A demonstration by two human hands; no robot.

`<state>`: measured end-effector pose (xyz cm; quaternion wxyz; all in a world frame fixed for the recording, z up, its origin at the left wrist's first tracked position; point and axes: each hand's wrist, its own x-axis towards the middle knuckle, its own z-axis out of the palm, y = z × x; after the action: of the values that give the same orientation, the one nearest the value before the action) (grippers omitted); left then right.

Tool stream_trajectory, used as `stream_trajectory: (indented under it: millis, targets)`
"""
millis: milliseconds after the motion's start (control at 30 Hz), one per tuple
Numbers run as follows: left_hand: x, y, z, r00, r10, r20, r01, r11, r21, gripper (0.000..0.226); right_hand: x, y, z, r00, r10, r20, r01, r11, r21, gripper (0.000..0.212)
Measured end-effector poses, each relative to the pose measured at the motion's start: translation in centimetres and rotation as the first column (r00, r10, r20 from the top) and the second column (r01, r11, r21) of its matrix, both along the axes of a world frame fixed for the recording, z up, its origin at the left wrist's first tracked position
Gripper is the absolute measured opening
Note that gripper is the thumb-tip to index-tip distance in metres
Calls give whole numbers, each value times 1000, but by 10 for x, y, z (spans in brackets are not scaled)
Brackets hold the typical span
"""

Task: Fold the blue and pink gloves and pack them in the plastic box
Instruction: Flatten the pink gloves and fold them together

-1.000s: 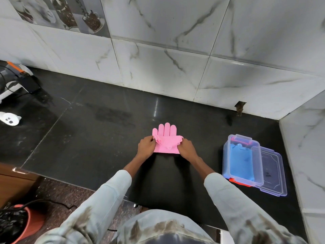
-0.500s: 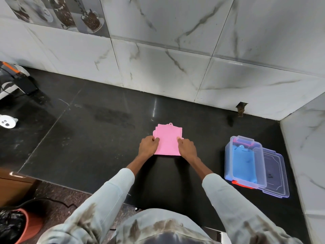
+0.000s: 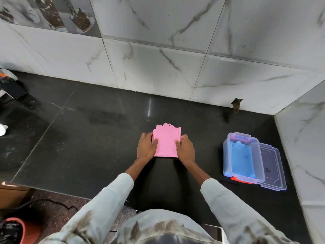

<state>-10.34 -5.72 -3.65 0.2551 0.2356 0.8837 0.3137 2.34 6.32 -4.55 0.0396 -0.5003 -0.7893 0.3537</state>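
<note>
Head view shows the pink glove (image 3: pixel 166 142) folded into a flat rectangle on the black counter (image 3: pixel 79 147), about midway along its width and nearer the front edge than the wall. Its scalloped end with a small loop points toward the wall, so the finger part looks tucked underneath; that is a judgement, since the underside is hidden.

The left hand (image 3: pixel 146 147) grips the glove's left edge, thumb lying on top and the other fingers curled at or under the side. The right hand (image 3: pixel 186 149) does the same on the right edge, thumb on top, fingers wrapped at the side. Holding both sides at once probably keeps the springy fold from opening and readies the packet to be carried flat.

Toward the counter's right end stands the box (image 3: pixel 226 155), open, well apart from the pink glove. The blue glove (image 3: pixel 242 161) already lies inside it, folded, filling most of the floor. The lid (image 3: pixel 274 169) rests against the box's right side, leaving the opening free.

By this layout the blue half of the task seems done, and the pink glove's folding looks finished or nearly so; what remains is to move it across and lay it on the blue one.
</note>
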Motion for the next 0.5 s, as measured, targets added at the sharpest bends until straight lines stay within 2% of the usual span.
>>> stream_trajectory:
  millis: [167, 300, 400, 500]
  targets:
    - [2, 4, -2, 999, 31, 21, -33, 998, 58, 44, -4, 8, 5, 1000, 7, 2, -8, 997, 78, 30]
    - [-4, 10, 0, 996, 51, 78, -57, 995, 83, 44, -9, 11, 5, 998, -67, -14, 67, 997, 35, 29]
    - [-13, 12, -1, 965, 117, 233, -149, 981, 123, 43, -14, 13, 5, 986, -147, -77, 143, 988, -50, 22]
    - [-21, 13, -4, 864, 158, 477, -258, 954, 151, 38, -15, 17, 5, 965, -239, -107, 220, 962, -162, 23]
